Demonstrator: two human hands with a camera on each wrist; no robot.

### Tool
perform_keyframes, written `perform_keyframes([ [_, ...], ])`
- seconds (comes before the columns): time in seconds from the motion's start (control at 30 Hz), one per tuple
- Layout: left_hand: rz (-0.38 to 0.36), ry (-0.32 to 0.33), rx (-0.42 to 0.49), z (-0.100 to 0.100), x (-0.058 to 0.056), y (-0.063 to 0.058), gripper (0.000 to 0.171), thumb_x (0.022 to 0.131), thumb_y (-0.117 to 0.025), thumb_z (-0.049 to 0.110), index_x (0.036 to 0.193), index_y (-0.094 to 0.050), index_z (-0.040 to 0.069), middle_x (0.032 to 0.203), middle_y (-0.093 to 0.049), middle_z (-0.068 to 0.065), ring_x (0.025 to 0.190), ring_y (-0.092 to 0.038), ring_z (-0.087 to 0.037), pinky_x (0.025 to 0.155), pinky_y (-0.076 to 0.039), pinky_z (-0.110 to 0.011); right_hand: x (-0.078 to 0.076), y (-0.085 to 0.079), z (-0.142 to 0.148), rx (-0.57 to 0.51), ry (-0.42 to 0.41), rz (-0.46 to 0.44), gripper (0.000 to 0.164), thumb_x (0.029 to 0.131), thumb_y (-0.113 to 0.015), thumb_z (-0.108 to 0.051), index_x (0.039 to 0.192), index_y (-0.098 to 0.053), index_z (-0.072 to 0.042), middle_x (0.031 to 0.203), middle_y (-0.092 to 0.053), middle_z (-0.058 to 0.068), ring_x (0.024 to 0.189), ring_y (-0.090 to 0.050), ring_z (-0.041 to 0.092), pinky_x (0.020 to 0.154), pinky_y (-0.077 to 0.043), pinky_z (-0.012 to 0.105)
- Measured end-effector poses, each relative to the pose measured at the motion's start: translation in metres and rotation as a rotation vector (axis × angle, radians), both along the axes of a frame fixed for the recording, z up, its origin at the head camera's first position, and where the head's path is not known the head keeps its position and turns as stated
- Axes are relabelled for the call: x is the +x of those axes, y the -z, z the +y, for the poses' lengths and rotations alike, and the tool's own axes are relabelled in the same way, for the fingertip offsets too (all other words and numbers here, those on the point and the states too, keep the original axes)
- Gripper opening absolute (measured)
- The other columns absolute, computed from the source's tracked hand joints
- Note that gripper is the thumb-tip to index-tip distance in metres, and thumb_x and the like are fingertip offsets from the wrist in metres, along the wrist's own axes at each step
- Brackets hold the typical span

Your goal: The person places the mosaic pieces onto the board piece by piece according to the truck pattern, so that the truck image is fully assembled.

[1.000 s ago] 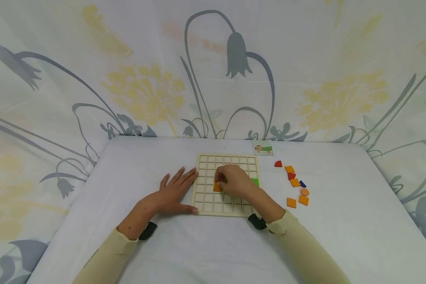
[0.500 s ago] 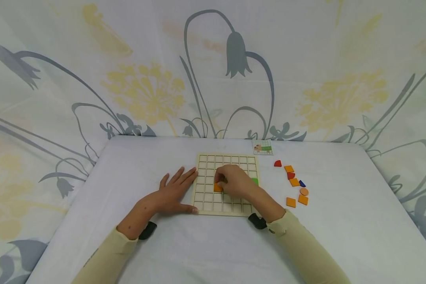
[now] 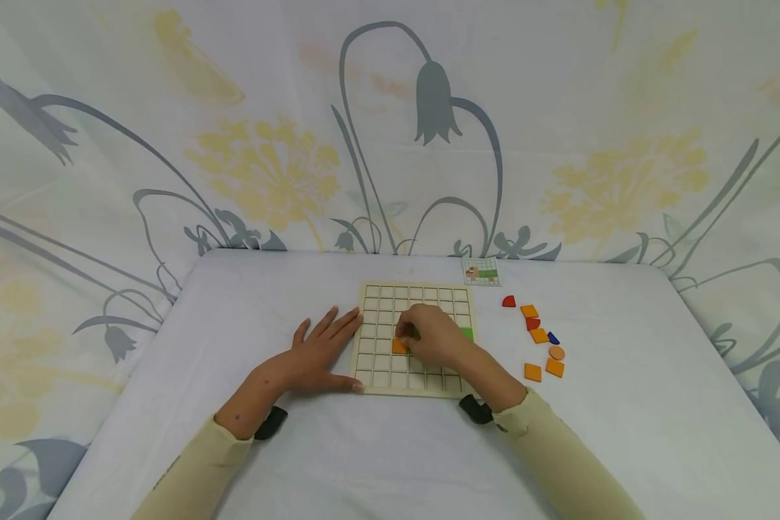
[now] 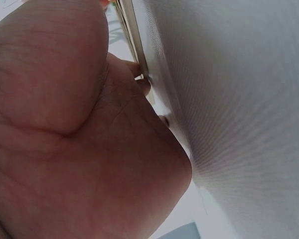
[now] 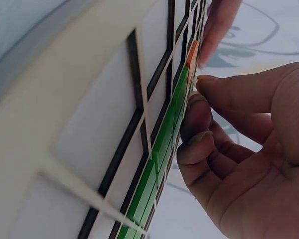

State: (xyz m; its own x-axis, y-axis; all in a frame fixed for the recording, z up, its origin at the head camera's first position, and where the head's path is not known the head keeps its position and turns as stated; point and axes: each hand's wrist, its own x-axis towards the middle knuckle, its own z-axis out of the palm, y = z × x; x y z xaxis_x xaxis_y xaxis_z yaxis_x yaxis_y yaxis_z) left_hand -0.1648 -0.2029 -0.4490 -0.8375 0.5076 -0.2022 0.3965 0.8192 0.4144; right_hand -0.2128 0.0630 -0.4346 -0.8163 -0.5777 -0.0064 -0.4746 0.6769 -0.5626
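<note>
Right hand (image 3: pixel 432 334) has shifted very slightly to the right since the earlier frame, baring a little more of the orange tile on the grid board (image 3: pixel 373 361); left hand and loose pieces unchanged relative to the board.

Left to right, places taken from the board:

Left hand (image 3: pixel 315 361), at the board's left edge: flat on the table (image 3: pixel 364 462), fingers spread, grasping nothing. Fingertips meet the edge and the thumb touches the near left corner. Judged to be a brace against sliding.

Orange tile (image 3: pixel 399 347), left of the board's centre, lying in one cell. Right wrist view puts it at the end of a row of green tiles (image 5: pixel 163 137), which would explain its alignment with them.

Right hand, over the middle of the board: fingers curled, thumb and index tips close together beside the orange tile. Cannot tell whether they touch it or pinch anything. The bent posture would suit fine adjustment of a thin piece.

Picture card (image 3: pixel 481 272), beyond the board's far right corner: face up, probably placed there to remain visible past the hands.

Right of the board: loose orange squares (image 3: pixel 532 373), red pieces (image 3: pixel 509 302), an orange disc (image 3: pixel 557 352) and a blue piece (image 3: pixel 554 338), presumably kept on that side for the right hand's reach.
</note>
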Motion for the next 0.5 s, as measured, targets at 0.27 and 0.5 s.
perform_keyframes([
  [0.27,-0.001,-0.004,0.001,0.001,0.000,-0.001,0.117,0.089,-0.080,0.061,0.172,-0.012,0.014,0.180,-0.006,-0.002,0.165,0.005,-0.035,0.124,0.000,-0.072,0.003,0.000,0.027,-0.039,0.040,0.015,0.004,0.097,-0.074,-0.007,0.095,-0.075,-0.010,0.092,-0.066,-0.003,0.086,-0.059,0.016,0.079,-0.052,0.035],
  [0.5,-0.008,-0.010,0.004,0.001,0.000,0.001,0.117,0.089,-0.081,0.060,0.172,-0.012,0.015,0.180,-0.005,-0.001,0.165,0.006,-0.034,0.124,0.001,-0.071,-0.004,0.002,0.067,-0.026,0.126,0.000,0.004,0.100,-0.073,-0.012,0.097,-0.074,-0.010,0.093,-0.067,0.000,0.083,-0.058,0.018,0.078,-0.051,0.035],
])
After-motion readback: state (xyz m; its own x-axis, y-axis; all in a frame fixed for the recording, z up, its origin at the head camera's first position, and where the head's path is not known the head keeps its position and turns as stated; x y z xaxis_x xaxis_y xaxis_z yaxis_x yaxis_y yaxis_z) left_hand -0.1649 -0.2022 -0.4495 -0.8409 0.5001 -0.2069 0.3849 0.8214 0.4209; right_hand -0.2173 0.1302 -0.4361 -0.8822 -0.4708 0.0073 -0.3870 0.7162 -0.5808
